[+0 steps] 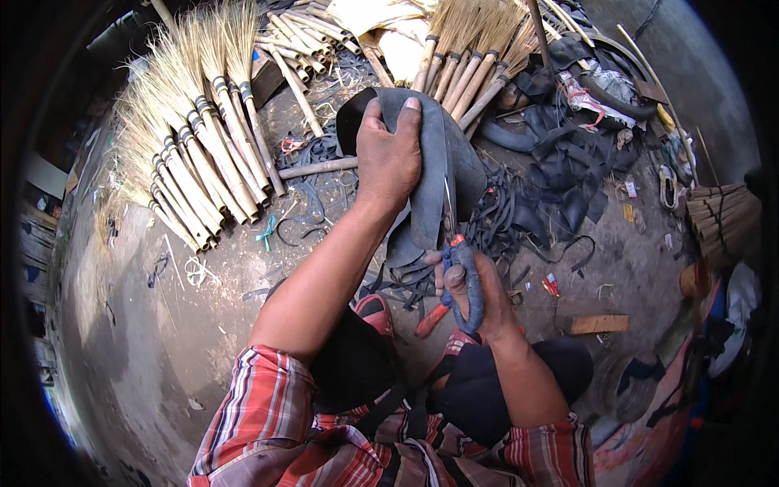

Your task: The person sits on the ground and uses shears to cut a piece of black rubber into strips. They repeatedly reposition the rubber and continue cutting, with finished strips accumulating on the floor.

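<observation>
My left hand grips a curved sheet of dark grey rubber by its upper edge, thumb on top. Around the handles of a pair of scissors, wrapped in blue, my right hand is closed. The scissor blades point away from me and lie along the rubber, with a long slit or edge beside them. A strip of the rubber hangs toward me, left of the blades. Below the scissors, a red-handled object lies on the ground near my feet; its other end is hidden.
Bundled straw brooms with bamboo handles lie at the far left, and more brooms at the far centre. Black rubber scraps are heaped to the right. A wooden block lies near my right knee. Bamboo sticks are piled behind.
</observation>
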`<move>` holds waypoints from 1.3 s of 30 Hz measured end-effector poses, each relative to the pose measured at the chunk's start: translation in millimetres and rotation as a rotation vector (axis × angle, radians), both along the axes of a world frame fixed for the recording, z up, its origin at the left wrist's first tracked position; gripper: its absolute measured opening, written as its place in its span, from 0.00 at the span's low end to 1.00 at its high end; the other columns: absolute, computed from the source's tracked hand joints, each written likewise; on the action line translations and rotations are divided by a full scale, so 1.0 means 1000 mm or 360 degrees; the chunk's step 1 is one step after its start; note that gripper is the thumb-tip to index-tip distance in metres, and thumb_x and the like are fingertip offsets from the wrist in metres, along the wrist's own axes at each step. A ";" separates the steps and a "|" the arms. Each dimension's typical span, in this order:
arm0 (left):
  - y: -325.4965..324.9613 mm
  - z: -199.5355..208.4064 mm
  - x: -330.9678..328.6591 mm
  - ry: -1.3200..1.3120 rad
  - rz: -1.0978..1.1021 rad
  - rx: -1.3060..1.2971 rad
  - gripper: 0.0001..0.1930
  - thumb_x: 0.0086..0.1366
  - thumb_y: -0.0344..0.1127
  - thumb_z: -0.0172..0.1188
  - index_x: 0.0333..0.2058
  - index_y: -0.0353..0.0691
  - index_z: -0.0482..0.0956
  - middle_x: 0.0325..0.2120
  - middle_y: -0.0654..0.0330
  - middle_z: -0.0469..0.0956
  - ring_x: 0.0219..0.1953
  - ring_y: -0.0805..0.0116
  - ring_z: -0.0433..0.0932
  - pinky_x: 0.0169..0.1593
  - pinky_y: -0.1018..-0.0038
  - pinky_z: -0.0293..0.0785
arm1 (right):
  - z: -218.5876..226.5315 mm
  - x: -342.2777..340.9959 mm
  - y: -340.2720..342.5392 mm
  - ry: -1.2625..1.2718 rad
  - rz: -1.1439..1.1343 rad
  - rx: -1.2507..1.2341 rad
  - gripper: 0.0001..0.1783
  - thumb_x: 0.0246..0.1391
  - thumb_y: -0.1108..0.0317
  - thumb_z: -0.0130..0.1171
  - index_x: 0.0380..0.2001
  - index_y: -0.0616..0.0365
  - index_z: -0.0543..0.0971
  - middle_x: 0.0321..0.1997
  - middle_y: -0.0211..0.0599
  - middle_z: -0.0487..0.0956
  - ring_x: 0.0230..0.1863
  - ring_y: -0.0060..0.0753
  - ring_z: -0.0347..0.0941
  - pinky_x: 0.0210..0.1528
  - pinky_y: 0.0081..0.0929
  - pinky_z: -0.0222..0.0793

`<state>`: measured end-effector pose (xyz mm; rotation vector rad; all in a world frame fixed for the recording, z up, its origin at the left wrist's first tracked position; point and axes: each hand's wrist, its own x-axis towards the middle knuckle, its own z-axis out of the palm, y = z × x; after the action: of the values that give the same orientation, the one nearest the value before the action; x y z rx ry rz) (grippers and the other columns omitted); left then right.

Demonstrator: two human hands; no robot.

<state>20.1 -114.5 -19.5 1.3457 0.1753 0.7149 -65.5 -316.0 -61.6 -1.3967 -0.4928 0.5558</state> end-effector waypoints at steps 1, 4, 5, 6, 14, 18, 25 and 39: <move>-0.002 -0.001 -0.001 -0.0010 -0.0020 0.0041 0.13 0.76 0.38 0.59 0.48 0.33 0.75 0.36 0.61 0.82 0.33 0.77 0.78 0.39 0.77 0.76 | 0.001 0.001 0.000 -0.0045 0.0003 -0.0017 0.20 0.66 0.55 0.65 0.46 0.63 0.78 0.36 0.29 0.77 0.35 0.18 0.71 0.39 0.22 0.70; -0.008 -0.004 -0.005 0.0021 -0.0096 0.0087 0.13 0.76 0.37 0.58 0.49 0.31 0.74 0.37 0.60 0.82 0.34 0.77 0.79 0.39 0.78 0.76 | 0.003 0.003 0.001 -0.0207 -0.0034 -0.0093 0.24 0.67 0.49 0.63 0.47 0.63 0.78 0.37 0.30 0.77 0.35 0.18 0.70 0.39 0.23 0.70; -0.010 -0.005 -0.005 0.0026 -0.0114 0.0078 0.13 0.76 0.37 0.58 0.49 0.31 0.74 0.37 0.60 0.83 0.34 0.77 0.79 0.39 0.78 0.76 | 0.003 0.003 0.001 -0.0195 -0.0055 -0.0064 0.25 0.67 0.48 0.63 0.47 0.63 0.78 0.37 0.31 0.77 0.35 0.19 0.70 0.39 0.24 0.70; -0.012 -0.006 -0.005 0.0019 -0.0147 0.0058 0.13 0.76 0.36 0.58 0.49 0.31 0.74 0.37 0.60 0.83 0.34 0.77 0.79 0.39 0.78 0.76 | 0.003 0.003 0.002 -0.0183 -0.0074 -0.0035 0.26 0.66 0.47 0.63 0.46 0.64 0.78 0.36 0.31 0.77 0.35 0.20 0.71 0.39 0.25 0.70; -0.008 -0.005 -0.001 0.0025 -0.0127 0.0022 0.11 0.77 0.36 0.57 0.49 0.33 0.74 0.36 0.60 0.83 0.34 0.78 0.79 0.38 0.78 0.77 | 0.003 -0.005 0.002 0.0010 -0.0181 -0.0151 0.28 0.62 0.40 0.66 0.36 0.59 0.77 0.26 0.23 0.73 0.28 0.16 0.68 0.29 0.21 0.64; -0.010 -0.001 -0.006 0.0013 -0.0147 -0.0047 0.11 0.77 0.36 0.57 0.48 0.33 0.74 0.36 0.61 0.82 0.34 0.78 0.79 0.39 0.78 0.77 | 0.003 -0.003 0.008 0.0073 -0.0191 0.0011 0.28 0.62 0.39 0.66 0.35 0.57 0.75 0.24 0.20 0.69 0.25 0.15 0.65 0.26 0.21 0.60; -0.025 -0.003 -0.019 0.0007 -0.0251 0.0163 0.12 0.77 0.38 0.57 0.48 0.34 0.74 0.37 0.61 0.82 0.37 0.78 0.78 0.42 0.78 0.76 | -0.001 0.009 0.012 -0.0287 -0.0360 0.0084 0.28 0.61 0.37 0.65 0.34 0.54 0.75 0.22 0.19 0.65 0.24 0.13 0.62 0.25 0.18 0.58; -0.030 -0.005 -0.028 -0.0004 -0.0405 0.0167 0.16 0.76 0.38 0.58 0.54 0.35 0.71 0.41 0.61 0.82 0.39 0.79 0.79 0.44 0.77 0.78 | 0.020 0.011 0.005 -0.0108 -0.0316 0.0020 0.30 0.67 0.37 0.57 0.35 0.57 0.73 0.26 0.24 0.70 0.27 0.16 0.66 0.30 0.19 0.63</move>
<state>-8.1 -145.0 -24.5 1.4363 -0.0365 0.5167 -54.7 -311.5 -41.8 -1.4371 -0.4053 0.3450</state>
